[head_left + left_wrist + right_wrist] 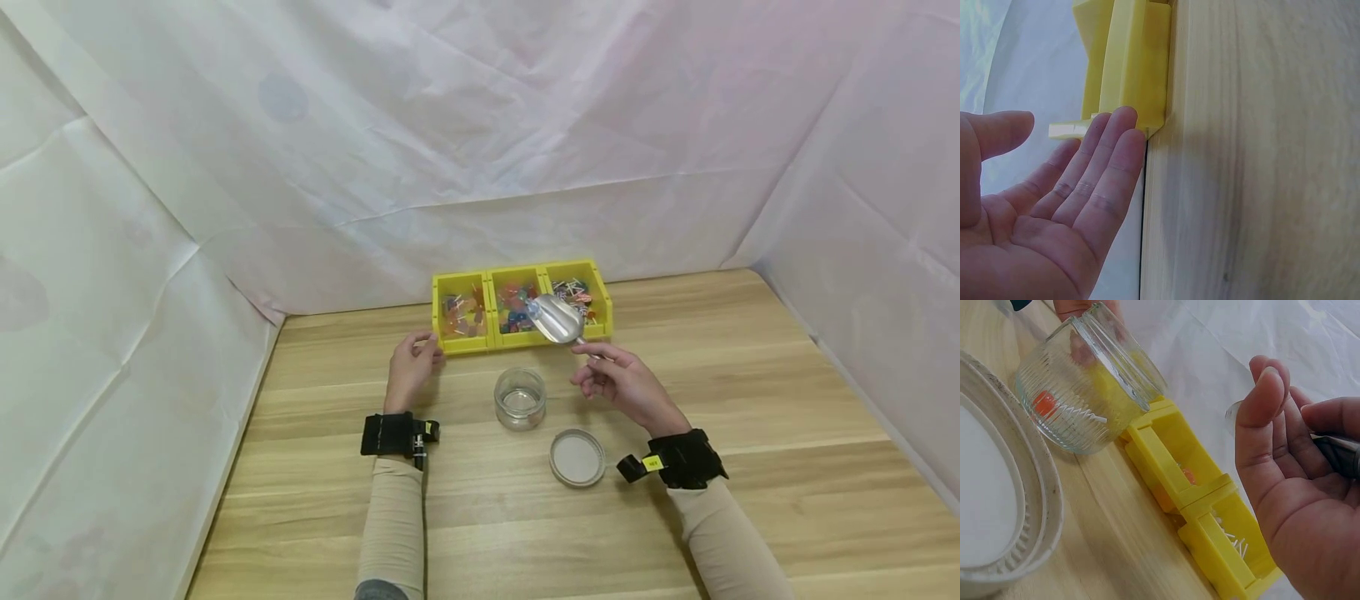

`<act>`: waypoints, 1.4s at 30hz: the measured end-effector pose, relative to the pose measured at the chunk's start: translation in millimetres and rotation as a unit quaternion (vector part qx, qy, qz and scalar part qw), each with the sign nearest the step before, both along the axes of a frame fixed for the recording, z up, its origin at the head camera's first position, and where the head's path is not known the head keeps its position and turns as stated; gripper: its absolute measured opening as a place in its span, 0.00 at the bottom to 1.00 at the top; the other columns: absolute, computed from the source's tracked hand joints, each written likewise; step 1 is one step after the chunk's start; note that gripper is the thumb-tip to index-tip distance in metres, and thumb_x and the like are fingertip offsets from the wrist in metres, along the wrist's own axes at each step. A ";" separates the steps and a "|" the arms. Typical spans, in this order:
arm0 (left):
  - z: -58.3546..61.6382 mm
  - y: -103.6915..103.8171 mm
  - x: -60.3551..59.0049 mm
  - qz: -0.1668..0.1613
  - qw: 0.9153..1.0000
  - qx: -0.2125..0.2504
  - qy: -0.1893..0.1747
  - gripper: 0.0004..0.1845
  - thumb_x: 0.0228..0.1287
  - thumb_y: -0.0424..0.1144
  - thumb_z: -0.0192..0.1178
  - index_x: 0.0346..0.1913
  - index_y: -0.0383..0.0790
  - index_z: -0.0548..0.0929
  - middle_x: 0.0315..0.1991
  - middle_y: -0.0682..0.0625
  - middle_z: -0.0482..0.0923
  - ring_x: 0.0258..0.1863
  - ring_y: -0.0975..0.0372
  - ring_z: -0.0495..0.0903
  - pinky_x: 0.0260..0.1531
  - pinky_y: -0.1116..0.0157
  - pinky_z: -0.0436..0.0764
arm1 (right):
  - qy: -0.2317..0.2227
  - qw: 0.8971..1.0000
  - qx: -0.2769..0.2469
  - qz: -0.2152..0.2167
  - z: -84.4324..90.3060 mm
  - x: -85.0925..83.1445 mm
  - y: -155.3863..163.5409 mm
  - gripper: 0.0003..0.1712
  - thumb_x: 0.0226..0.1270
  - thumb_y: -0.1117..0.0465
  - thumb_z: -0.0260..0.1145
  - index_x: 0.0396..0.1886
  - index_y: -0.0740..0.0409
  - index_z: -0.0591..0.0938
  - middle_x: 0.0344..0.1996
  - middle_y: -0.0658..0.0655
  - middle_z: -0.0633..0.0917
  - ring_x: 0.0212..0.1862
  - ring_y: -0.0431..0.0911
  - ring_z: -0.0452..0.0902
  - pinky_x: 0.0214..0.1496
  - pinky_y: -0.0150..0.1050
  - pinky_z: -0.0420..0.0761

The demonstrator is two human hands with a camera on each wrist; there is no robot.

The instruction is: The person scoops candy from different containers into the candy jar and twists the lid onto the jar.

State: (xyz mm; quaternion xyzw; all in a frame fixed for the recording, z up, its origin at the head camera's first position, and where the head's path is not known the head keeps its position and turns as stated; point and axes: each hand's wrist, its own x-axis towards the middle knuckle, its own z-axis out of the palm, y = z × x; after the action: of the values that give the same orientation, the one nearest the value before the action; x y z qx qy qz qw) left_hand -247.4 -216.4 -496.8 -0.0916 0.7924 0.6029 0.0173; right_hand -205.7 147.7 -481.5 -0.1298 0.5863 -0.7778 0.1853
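Note:
My right hand [626, 387] holds a metal scoop [558, 321] by its handle. The scoop's bowl hangs over the middle and right compartments of a yellow bin [491, 312], with a small bluish piece at its lip. In the right wrist view the scoop's dark handle [1340, 455] lies under the thumb. Beside the bin's left front corner is my left hand [411, 367], its fingers fairly straight; in the left wrist view the fingertips [1125, 122] meet the yellow corner. A glass jar [520, 400] stands uncovered in front of the bin.
A round jar lid [577, 458] lies on the wooden table [495, 542], right of and nearer than the jar. Lollipops [573, 292] and colourful candies [513, 317] fill the bin's compartments. White cloth [487, 133] hangs behind the table and along both sides.

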 end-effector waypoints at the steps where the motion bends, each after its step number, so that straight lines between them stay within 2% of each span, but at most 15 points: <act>1: 0.0 -0.3 0.3 0.001 1.000 0.002 0.000 0.23 0.76 0.50 0.52 0.64 0.41 0.75 0.47 0.37 0.84 0.48 0.49 0.85 0.51 0.54 0.83 | 0.003 1.000 0.000 0.003 0.3 0.8 0.7 0.21 0.80 0.58 0.53 0.65 0.64 0.72 0.35 0.55 0.87 0.35 0.43 0.82 0.38 0.34 0.83; 6: 0.2 -0.7 1.7 0.003 1.000 0.002 -0.001 0.23 0.76 0.51 0.52 0.64 0.42 0.74 0.47 0.37 0.84 0.48 0.50 0.85 0.52 0.54 0.82 | 0.013 1.000 0.005 0.014 1.3 4.0 4.5 0.24 0.80 0.58 0.53 0.66 0.68 0.69 0.36 0.54 0.87 0.35 0.42 0.82 0.38 0.35 0.83; 14: 0.6 0.1 2.6 -0.001 1.000 -0.005 0.002 0.22 0.76 0.51 0.52 0.64 0.42 0.75 0.48 0.37 0.84 0.48 0.50 0.85 0.52 0.54 0.82 | 0.012 1.000 0.006 0.019 0.6 8.1 11.0 0.20 0.80 0.60 0.52 0.65 0.64 0.73 0.36 0.55 0.88 0.35 0.42 0.82 0.38 0.35 0.84; 21: 1.2 -0.4 4.8 0.000 1.000 -0.009 0.004 0.22 0.76 0.51 0.52 0.64 0.42 0.75 0.47 0.37 0.84 0.47 0.51 0.85 0.51 0.55 0.83 | 0.014 0.999 0.003 0.028 1.1 10.0 15.7 0.21 0.80 0.59 0.52 0.65 0.66 0.72 0.36 0.55 0.88 0.34 0.42 0.83 0.38 0.35 0.84; 26: 0.9 -0.2 6.3 0.003 1.000 -0.006 0.003 0.23 0.75 0.51 0.53 0.64 0.42 0.75 0.47 0.38 0.84 0.47 0.51 0.85 0.51 0.55 0.83 | 0.018 0.999 -0.003 0.038 3.2 8.8 17.6 0.19 0.80 0.60 0.51 0.63 0.63 0.75 0.36 0.54 0.89 0.34 0.42 0.83 0.37 0.34 0.84; 32: -0.5 0.4 7.9 -0.002 1.000 -0.006 0.002 0.24 0.76 0.51 0.52 0.65 0.40 0.75 0.49 0.37 0.83 0.49 0.50 0.85 0.51 0.55 0.83 | 0.015 0.999 0.008 0.036 5.6 10.9 18.5 0.22 0.80 0.61 0.51 0.65 0.70 0.70 0.35 0.54 0.89 0.34 0.42 0.83 0.37 0.34 0.84; 39: 0.8 2.4 12.4 0.005 1.000 0.003 0.005 0.22 0.75 0.49 0.53 0.62 0.39 0.76 0.48 0.37 0.84 0.48 0.49 0.85 0.51 0.55 0.83 | 0.008 0.999 0.016 0.047 4.9 11.0 18.1 0.19 0.80 0.61 0.52 0.63 0.64 0.75 0.35 0.54 0.89 0.34 0.42 0.83 0.38 0.35 0.84; 42: 0.9 4.9 14.8 -0.002 1.000 0.006 0.009 0.21 0.75 0.49 0.54 0.61 0.39 0.77 0.48 0.36 0.84 0.47 0.49 0.85 0.50 0.56 0.84 | 0.002 0.999 0.016 0.051 3.6 10.1 18.9 0.20 0.80 0.61 0.52 0.64 0.66 0.73 0.35 0.54 0.89 0.34 0.42 0.83 0.38 0.35 0.84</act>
State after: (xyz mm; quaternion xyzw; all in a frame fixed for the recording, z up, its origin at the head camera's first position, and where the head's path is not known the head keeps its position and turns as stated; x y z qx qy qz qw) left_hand -232.6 -211.5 -495.9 -0.0849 0.7890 0.6083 0.0122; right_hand -195.6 166.7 -477.8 -0.1582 0.5914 -0.7578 0.2256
